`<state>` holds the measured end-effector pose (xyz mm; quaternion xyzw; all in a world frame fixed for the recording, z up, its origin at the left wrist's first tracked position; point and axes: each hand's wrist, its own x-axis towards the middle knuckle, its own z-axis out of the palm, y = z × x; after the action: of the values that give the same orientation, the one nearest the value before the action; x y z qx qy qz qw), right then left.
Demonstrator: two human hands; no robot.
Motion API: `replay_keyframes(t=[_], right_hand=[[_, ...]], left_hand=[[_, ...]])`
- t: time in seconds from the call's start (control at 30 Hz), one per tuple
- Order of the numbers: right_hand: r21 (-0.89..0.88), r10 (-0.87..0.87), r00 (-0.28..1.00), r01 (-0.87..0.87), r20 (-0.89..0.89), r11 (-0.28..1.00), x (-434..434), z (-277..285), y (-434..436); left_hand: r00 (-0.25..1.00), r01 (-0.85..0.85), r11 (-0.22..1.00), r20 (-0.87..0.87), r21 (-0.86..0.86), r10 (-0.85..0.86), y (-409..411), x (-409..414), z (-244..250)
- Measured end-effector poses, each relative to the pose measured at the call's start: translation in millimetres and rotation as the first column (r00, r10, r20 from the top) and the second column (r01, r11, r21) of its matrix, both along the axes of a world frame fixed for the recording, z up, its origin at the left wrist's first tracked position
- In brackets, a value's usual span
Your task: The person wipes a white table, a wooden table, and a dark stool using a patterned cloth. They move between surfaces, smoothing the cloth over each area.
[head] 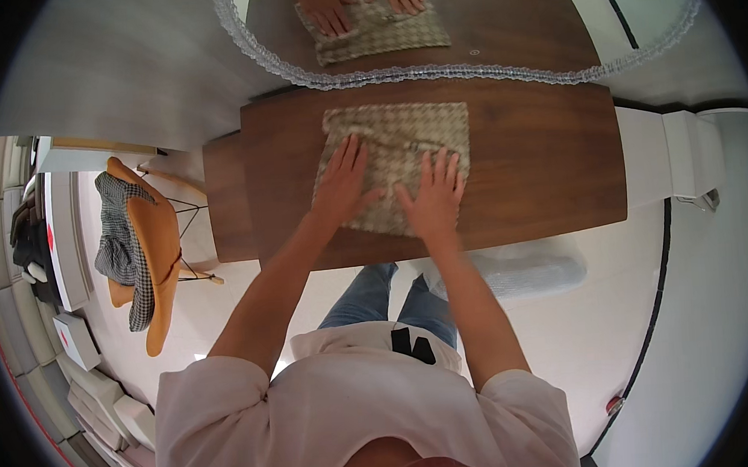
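A folded beige cloth with a houndstooth-like pattern [399,126] lies on a brown wooden table [543,159]. My left hand [343,181] rests flat on the cloth's left part, its fingers apart. On the lower right part of the cloth lies my right hand [434,194], palm down with spread fingers. Neither hand grips anything. Some creases run across the cloth between and above the hands. The palms hide parts of its surface.
Behind the table a mirror edged with clear beaded trim [428,72] reflects the cloth and hands. An orange chair [156,247] with a checked garment [117,230] stands at the left. A translucent wrapped bundle [524,272] lies below the table's front edge. White boxes [645,149] adjoin the right side.
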<state>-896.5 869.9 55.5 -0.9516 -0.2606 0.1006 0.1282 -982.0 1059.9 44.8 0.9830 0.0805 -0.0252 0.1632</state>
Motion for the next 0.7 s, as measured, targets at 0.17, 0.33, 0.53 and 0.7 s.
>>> replay_keyframes(t=[0.17,0.33,0.53,0.7], right_hand=[[0.088,-0.046,0.991,0.035,0.124,0.996,49.0,-16.8,-4.2],[0.015,0.002,0.991,-0.004,0.131,1.000,20.6,-20.4,-16.8],[0.125,0.038,0.999,-0.036,-0.012,0.991,-46.5,2.0,-37.8],[0.154,0.037,0.999,-0.038,0.007,0.987,-27.6,4.1,-23.7]], left_hand=[[0.999,0.031,0.999,-0.013,0.035,-0.031,0.4,54.7,-5.2],[0.996,0.082,0.990,0.027,0.117,-0.086,-12.9,12.6,-14.3],[0.997,-0.043,0.999,-0.072,-0.032,0.041,-50.0,-76.4,-0.6],[0.999,-0.049,0.999,0.017,0.001,0.049,-43.3,-50.8,14.4]])
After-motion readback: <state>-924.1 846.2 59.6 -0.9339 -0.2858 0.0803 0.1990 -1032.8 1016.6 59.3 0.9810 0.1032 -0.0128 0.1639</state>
